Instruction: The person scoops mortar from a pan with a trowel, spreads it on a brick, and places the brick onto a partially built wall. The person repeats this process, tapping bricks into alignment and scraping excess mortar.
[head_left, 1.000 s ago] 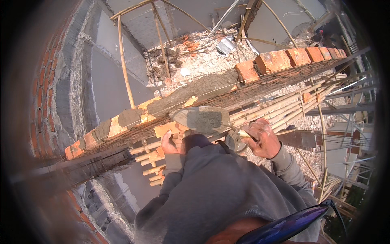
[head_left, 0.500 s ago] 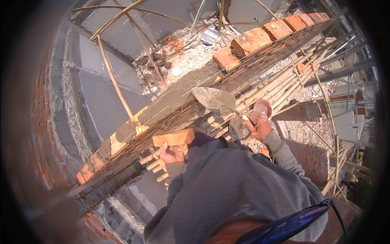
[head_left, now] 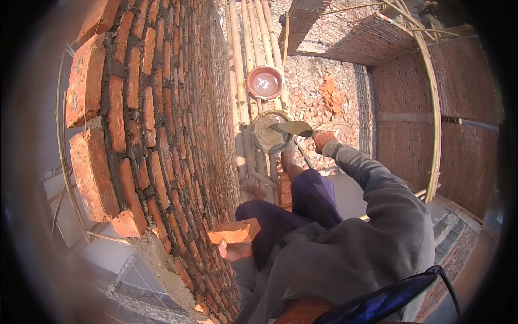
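Grey mortar (head_left: 263,133) lay in a bucket (head_left: 253,135), upper centre, left of the nearer right hand (head_left: 324,141), which gripped a leftward-pointing trowel (head_left: 294,128); the left hand (head_left: 236,251) clasped a clay brick (head_left: 234,231).

- Orange clay brick (head_left: 234,231), dry-looking, lying crosswise in the left hand (head_left: 236,251).
- Pointed masonry trowel (head_left: 294,128), in the right hand's (head_left: 324,139) grip, blade tip over wet grey mortar (head_left: 263,133) in a round bucket (head_left: 254,141).

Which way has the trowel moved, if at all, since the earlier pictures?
Yes, the trowel has moved away from the brick wall and down: earlier it was by the wall's top edge; now it reaches over the mortar bucket.
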Available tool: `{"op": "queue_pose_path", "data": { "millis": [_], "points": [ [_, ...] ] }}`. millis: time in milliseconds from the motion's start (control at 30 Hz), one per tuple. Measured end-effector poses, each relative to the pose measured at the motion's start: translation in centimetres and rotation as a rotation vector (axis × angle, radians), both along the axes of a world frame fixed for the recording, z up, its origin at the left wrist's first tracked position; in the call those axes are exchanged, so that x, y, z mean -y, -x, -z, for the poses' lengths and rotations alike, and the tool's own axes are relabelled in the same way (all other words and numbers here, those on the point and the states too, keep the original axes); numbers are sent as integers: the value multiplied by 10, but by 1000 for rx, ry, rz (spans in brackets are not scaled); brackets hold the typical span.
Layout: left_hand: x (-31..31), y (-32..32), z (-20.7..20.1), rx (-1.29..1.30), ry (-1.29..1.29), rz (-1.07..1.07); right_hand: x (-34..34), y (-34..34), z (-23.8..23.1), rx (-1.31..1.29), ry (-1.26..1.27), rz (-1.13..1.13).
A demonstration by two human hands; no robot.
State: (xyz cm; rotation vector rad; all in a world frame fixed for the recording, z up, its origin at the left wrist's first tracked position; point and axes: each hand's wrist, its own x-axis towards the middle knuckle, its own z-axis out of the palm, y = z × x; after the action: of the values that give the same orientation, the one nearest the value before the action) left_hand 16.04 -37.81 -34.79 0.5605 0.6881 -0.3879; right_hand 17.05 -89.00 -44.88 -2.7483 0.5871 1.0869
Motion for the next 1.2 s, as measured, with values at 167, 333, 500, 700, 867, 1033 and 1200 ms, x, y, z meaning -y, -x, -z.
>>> {"op": "queue_pose_path", "data": {
  "millis": [167,333,500,700,867,1033,1200],
  "points": [
    [26,-13,85,-104,118,249,17,-12,156,47,51,29],
    [68,15,147,41,45,287,-37,-67,309,22,169,-71],
    [71,14,152,-100,-97,499,-122,-4,323,51,-128,138],
    [59,12,159,-247,-129,528,-54,62,299,168,-50,362],
    [38,20,183,-279,-69,510,-81,0,371,296,-204,525],
    [14,24,192,-292,6,510,-107,22,394,125,-306,697],
    [9,11,192,-266,69,517,-83,-36,292,359,-165,270]
  ]
}}
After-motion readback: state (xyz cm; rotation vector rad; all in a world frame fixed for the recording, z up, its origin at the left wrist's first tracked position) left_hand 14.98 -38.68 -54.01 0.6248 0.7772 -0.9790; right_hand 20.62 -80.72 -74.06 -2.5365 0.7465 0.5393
